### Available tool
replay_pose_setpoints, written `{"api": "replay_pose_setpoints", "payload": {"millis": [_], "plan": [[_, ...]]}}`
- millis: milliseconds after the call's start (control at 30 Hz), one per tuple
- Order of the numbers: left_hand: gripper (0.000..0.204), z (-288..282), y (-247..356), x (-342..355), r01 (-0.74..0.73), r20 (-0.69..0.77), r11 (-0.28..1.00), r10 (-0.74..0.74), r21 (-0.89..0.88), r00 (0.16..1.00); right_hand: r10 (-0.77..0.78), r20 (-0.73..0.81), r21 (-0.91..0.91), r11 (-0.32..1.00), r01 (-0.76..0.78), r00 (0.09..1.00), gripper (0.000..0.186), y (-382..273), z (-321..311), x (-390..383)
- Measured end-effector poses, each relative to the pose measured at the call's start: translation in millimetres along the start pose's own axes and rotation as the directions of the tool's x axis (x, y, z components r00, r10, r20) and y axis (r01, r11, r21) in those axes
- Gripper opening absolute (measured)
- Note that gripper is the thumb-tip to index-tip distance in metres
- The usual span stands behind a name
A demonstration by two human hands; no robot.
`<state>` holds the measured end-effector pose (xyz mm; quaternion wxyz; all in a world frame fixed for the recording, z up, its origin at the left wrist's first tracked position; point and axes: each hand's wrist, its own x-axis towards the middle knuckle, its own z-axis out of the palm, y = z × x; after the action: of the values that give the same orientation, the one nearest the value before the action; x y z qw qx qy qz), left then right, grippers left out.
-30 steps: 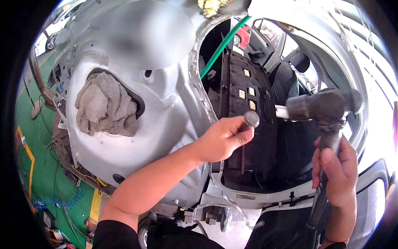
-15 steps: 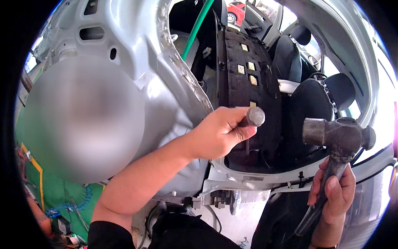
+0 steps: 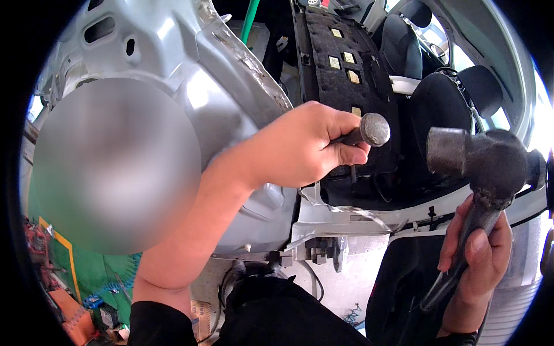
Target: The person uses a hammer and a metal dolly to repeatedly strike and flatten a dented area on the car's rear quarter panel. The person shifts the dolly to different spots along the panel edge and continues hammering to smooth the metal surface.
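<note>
My left hand (image 3: 306,144) is closed around a steel chisel (image 3: 376,130), whose round, worn striking head sticks out past the thumb and faces up toward me. Its working end is hidden behind the hand. To the right, my right hand (image 3: 482,254) grips the dark metal handle of a ball-peen hammer (image 3: 497,161). The hammer is raised, its flat face turned left toward the chisel, with a gap between them. Under my left forearm lies the silver car body panel (image 3: 222,109), with a rough, cut-looking edge beside the opening.
Through the opening show a black seat back (image 3: 329,63) with pale patches and dark front seats (image 3: 438,121). A green pole (image 3: 249,23) stands at the far side. A light body sill (image 3: 311,222) crosses in front of me. Tools and an orange box (image 3: 72,317) lie lower left; a round area is blurred.
The view has shifted, so the car sits higher in the picture. Both hands keep their grips; the hammer appears larger and higher, and the chisel head has moved up and right in view.
</note>
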<state>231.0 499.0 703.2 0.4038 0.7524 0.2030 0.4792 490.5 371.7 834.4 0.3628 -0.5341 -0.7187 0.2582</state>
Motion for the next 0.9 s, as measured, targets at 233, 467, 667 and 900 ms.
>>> {"api": "replay_pose_setpoints", "payload": {"millis": [233,467,667,900], "plan": [[0.009,-8,12,-1,0.115,-0.069,0.992,-0.111,0.054,0.991,-0.075,-0.020,-0.047,0.996,0.074,0.997,0.068,-9,3,-1],[0.016,-3,-2,-2,-0.037,-0.219,0.997,0.023,-0.062,0.976,0.039,-0.156,0.266,0.964,0.004,0.987,0.061,36,-12,-50],[0.036,2,-16,4,-0.194,-0.278,0.968,0.145,-0.157,0.950,0.381,0.021,0.872,0.445,-0.203,0.924,0.069,136,-19,-160],[0.045,4,-15,13,-0.078,-0.064,0.966,0.064,-0.248,0.996,0.234,0.242,0.432,0.843,-0.321,0.942,0.049,222,-8,-237]]}}
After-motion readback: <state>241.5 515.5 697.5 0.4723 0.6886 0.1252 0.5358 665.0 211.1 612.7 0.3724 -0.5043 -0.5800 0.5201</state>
